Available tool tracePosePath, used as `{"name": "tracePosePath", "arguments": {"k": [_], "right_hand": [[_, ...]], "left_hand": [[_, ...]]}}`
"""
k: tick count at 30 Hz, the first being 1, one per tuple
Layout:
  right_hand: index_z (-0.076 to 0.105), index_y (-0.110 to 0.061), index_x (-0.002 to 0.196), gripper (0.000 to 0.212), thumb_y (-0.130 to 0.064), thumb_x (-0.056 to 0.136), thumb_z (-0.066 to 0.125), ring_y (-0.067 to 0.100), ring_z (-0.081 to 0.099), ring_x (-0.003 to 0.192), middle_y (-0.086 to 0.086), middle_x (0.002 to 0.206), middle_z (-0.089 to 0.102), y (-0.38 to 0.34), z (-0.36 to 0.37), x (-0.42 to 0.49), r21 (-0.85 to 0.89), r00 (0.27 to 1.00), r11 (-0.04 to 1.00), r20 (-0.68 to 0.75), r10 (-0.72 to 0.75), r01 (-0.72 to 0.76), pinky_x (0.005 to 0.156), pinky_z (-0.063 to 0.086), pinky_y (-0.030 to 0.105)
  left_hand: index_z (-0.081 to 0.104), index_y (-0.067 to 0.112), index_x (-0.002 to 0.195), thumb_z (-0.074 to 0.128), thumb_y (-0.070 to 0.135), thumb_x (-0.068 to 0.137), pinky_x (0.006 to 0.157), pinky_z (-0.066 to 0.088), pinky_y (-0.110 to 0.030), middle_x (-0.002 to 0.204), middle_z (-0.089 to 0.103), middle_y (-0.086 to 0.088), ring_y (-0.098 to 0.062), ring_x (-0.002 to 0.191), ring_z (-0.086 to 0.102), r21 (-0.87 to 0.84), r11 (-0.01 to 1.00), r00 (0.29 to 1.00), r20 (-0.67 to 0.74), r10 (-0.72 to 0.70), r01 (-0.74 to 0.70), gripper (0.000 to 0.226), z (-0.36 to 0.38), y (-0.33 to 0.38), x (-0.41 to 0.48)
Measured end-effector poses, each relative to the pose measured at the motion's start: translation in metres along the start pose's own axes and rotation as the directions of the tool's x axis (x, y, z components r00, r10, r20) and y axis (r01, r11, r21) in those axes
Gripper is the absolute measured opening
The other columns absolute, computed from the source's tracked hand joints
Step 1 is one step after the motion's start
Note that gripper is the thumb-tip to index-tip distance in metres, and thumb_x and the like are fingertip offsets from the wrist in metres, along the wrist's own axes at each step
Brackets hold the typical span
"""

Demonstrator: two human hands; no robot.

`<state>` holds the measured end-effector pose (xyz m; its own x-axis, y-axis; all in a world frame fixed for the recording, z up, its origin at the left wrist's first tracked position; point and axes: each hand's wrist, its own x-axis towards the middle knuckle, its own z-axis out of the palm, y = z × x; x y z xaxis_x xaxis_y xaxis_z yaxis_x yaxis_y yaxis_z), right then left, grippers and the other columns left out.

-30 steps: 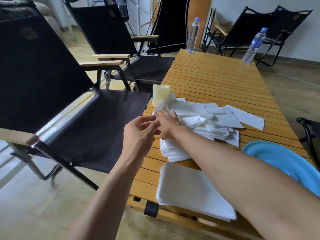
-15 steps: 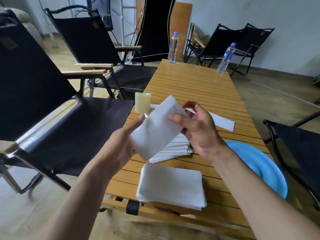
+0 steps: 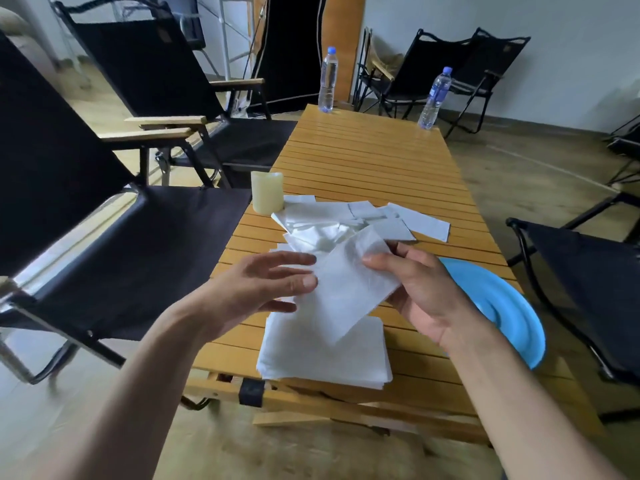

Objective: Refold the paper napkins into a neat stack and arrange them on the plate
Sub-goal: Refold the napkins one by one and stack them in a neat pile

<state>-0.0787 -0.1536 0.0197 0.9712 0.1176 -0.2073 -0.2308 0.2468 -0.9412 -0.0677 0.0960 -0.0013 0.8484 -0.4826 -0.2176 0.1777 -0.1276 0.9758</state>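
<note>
My right hand [image 3: 420, 292] pinches one white paper napkin [image 3: 346, 289] between thumb and fingers and holds it above the table. My left hand [image 3: 258, 289] lies beside the napkin's left edge with fingers straight, its fingertips at the paper. Under the held napkin a neat stack of folded napkins [image 3: 325, 355] sits at the table's near edge. A loose heap of unfolded napkins [image 3: 346, 220] spreads across the middle of the table. The blue plate [image 3: 502, 306] lies at the right edge, with no napkin visible on it.
The wooden slatted table [image 3: 367, 161] carries a pale candle [image 3: 266, 192] beside the heap and two water bottles [image 3: 327, 79] [image 3: 433, 98] at the far end. Black folding chairs [image 3: 104, 202] stand to the left, right and behind.
The napkin was lifted off the heap by both hands. Now the left hand has let go and flattened beside it, while the right hand keeps the pinch. The view has shifted slightly.
</note>
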Motion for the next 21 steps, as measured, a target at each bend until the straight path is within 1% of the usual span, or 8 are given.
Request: {"name": "tracePosePath", "arguments": {"k": [2,4,6,10,12,14,17,21], "right_hand": [[0.075,-0.012,0.106,0.025,-0.004,0.083,0.07,0.018,0.07,0.088,0.007,0.101,0.075,-0.001,0.0,0.001,0.051,1.0,0.999,0.019,-0.015,0.014,0.066,0.058,0.027],[0.075,-0.012,0.105,0.024,-0.001,0.085,0.067,0.018,0.07,0.089,0.009,0.102,0.074,-0.002,-0.004,0.002,0.079,1.0,0.997,0.01,-0.01,0.009,0.066,0.058,0.027],[0.071,-0.007,0.113,0.03,0.001,0.084,0.067,0.022,0.069,0.093,0.013,0.109,0.074,-0.004,-0.012,0.003,0.049,1.0,0.999,0.004,0.006,-0.006,0.07,0.058,0.031],[0.066,-0.011,0.112,0.03,0.0,0.084,0.07,0.023,0.072,0.087,0.012,0.103,0.076,-0.006,-0.027,0.0,-0.215,0.994,0.97,-0.005,0.112,-0.11,0.068,0.059,0.033],[0.064,-0.011,0.109,0.031,0.003,0.082,0.074,0.021,0.072,0.078,0.012,0.094,0.077,-0.005,-0.03,-0.002,-0.355,0.976,0.913,0.008,0.218,-0.201,0.06,0.059,0.03],[0.064,-0.008,0.109,0.036,0.002,0.078,0.079,0.02,0.071,0.07,0.012,0.088,0.077,-0.001,-0.03,-0.004,-0.493,0.953,0.828,-0.006,0.304,-0.267,0.054,0.057,0.027],[0.064,-0.007,0.108,0.042,-0.002,0.073,0.086,0.016,0.072,0.063,0.008,0.077,0.077,0.004,-0.028,-0.004,-0.641,0.935,0.703,-0.068,0.349,-0.309,0.051,0.055,0.024],[0.061,-0.007,0.103,0.045,-0.005,0.069,0.09,0.015,0.073,0.058,0.005,0.066,0.075,0.01,-0.026,-0.001,-0.724,0.927,0.607,-0.121,0.356,-0.328,0.049,0.054,0.022]], "left_hand": [[0.07,0.021,0.122,0.085,0.035,0.073,0.093,0.052,-0.037,0.118,0.074,-0.004,-0.018,0.109,0.069,0.039,0.999,1.0,0.028,-0.007,0.006,0.053,0.007,0.002,0.001],[0.073,0.012,0.114,0.088,0.028,0.073,0.1,0.05,-0.05,0.112,0.075,-0.011,-0.031,0.107,0.068,0.063,0.998,1.0,-0.018,0.003,-0.002,0.046,0.009,0.003,0.002],[0.074,0.008,0.111,0.089,0.024,0.072,0.105,0.048,-0.055,0.11,0.075,-0.015,-0.037,0.109,0.068,0.048,0.999,0.998,-0.069,-0.001,0.005,0.045,0.008,0.004,0.0],[0.077,0.012,0.108,0.084,0.028,0.07,0.09,0.059,-0.039,0.109,0.076,-0.011,-0.031,0.104,0.071,0.04,0.997,0.995,-0.074,-0.065,0.068,0.042,-0.005,0.007,-0.007],[0.08,0.015,0.103,0.085,0.027,0.073,0.09,0.057,-0.042,0.107,0.076,-0.013,-0.031,0.099,0.071,0.121,0.981,0.987,-0.078,-0.144,0.152,0.033,-0.009,0.005,-0.01],[0.082,0.019,0.093,0.085,0.027,0.075,0.077,0.056,-0.036,0.1,0.077,-0.013,-0.025,0.083,0.066,0.233,0.939,0.966,-0.116,-0.231,0.253,0.02,-0.009,0.002,-0.01],[0.082,0.021,0.085,0.085,0.029,0.076,0.057,0.048,-0.022,0.084,0.079,-0.004,-0.014,0.069,0.064,0.347,0.848,0.914,-0.201,-0.351,0.402,0.013,-0.005,-0.005,-0.006],[0.08,0.018,0.082,0.09,0.037,0.068,0.048,0.035,-0.021,0.072,0.077,-0.002,-0.011,0.061,0.06,0.361,0.779,0.857,-0.28,-0.433,0.512,0.026,-0.005,-0.01,-0.002]]}}
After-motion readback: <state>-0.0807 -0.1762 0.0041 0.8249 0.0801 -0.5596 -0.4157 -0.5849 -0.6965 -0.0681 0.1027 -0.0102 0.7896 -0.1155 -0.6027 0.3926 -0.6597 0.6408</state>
